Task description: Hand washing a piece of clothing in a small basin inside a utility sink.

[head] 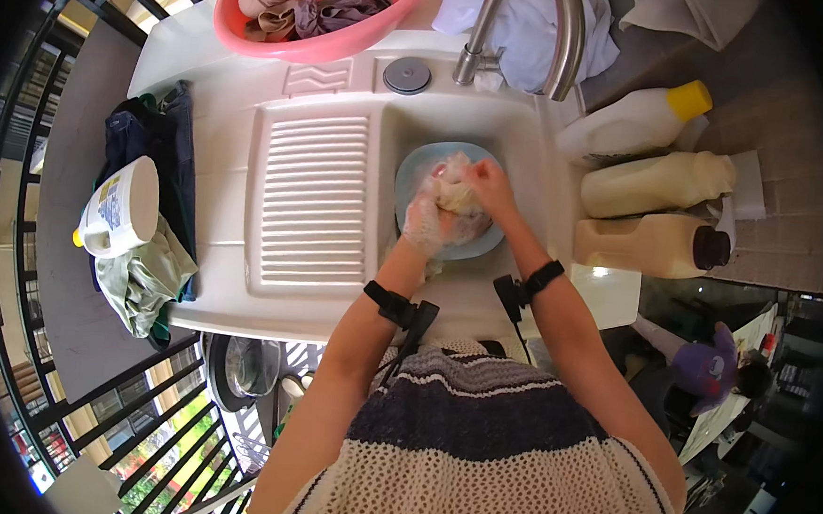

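A pale blue basin [417, 162] sits in the sink [527, 140]. Over it, my left hand [424, 219], coated in suds, grips a wet, light-coloured cloth [457, 196]. My right hand [490, 187] pinches the same cloth from the other side, its fingers bent near the upper edge. Foam covers part of the cloth, so its shape is hard to make out. Black straps with small devices circle both my forearms.
Left of the sink is a ribbed drainboard [314, 201]. A pink basin [304, 52] holding clothes stands behind, beside a metal faucet [469, 66]. Several bottles [660, 184] line the right. Dark clothes [182, 130] and a white jug [125, 204] lie left. A person [705, 367] is at lower right.
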`<state>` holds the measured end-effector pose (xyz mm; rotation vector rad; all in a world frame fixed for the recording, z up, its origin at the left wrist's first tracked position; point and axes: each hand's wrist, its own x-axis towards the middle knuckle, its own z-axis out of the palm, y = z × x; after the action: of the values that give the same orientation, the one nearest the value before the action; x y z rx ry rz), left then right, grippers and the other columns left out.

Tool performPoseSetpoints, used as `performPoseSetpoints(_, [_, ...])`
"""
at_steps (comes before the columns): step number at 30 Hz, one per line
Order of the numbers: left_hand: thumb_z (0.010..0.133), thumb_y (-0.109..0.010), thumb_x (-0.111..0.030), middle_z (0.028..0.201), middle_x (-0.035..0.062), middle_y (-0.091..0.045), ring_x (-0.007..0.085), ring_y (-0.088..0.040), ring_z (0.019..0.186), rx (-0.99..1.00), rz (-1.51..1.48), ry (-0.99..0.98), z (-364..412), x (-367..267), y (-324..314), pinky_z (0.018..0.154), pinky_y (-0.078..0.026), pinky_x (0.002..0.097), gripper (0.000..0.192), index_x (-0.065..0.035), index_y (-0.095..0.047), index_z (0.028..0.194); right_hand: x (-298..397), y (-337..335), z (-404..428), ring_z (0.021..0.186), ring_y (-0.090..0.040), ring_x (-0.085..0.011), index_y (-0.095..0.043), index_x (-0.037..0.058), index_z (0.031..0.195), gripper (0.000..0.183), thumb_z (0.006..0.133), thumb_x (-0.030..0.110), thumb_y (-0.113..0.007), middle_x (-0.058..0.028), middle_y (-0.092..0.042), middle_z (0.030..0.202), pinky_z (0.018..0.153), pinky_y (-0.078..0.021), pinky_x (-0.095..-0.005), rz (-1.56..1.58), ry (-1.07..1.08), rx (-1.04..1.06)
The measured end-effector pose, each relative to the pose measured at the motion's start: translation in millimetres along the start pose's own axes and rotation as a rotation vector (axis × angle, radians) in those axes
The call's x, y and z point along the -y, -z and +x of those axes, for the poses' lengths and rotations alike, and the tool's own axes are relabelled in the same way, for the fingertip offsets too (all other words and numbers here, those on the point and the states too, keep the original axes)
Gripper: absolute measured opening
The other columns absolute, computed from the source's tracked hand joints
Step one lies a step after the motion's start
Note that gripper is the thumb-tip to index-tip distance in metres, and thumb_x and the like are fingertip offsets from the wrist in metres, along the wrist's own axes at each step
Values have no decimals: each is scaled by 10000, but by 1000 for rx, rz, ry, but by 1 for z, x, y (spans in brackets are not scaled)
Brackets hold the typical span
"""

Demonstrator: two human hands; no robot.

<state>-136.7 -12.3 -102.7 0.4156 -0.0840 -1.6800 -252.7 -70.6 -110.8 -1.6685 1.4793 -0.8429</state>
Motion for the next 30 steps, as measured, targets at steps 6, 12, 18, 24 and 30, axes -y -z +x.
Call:
performPoseSetpoints(6, [818,-369,-120,1216,113,-425,210,-440,1087,178,-202,106,9,8,48,926,-354,334,440,-32,-326,1247,40,-26,-28,666,-533,-327,-566,44,738,260,750,300,-521,-137,-574,718,600,-427,-387,-289,407,69])
performPoseSetpoints(12, [801,-398,-129,1232,97,-413,213,-434,1092,248,116,-14,4,-15,0,923,-359,330,472,-43,-316,1258,16,14,-11,720,-559,-197,-571,45,907,298,765,306,-563,-89,-588,818,634,-442,-328,92,-211,192])
performPoseSetpoints(18, [751,-518,-124,1177,99,-456,237,-448,1085,201,-11,-72,-2,-27,-6,908,-387,358,458,-35,-389,1182,35,32,-37,868,-520,-158,-419,-2,1152,491,748,182,-628,-74,-505,1044,689,-432,-274,777,-486,568])
performPoseSetpoints(24, [778,-539,-86,1092,97,-506,214,-496,1010,171,96,-104,-4,-37,-3,881,-405,335,327,-31,-464,1091,38,48,-30,805,-522,-117,-477,-49,1073,387,748,110,-614,-56,-560,896,686,-420,-233,628,-403,175])
performPoseSetpoints(30, [798,-452,2,1034,105,-546,189,-528,966,-68,426,-89,-4,-42,6,829,-439,292,245,2,-502,1038,36,64,-17,750,-532,-98,-497,-49,1062,324,809,148,-541,-32,-583,833,691,-422,-228,629,-135,30])
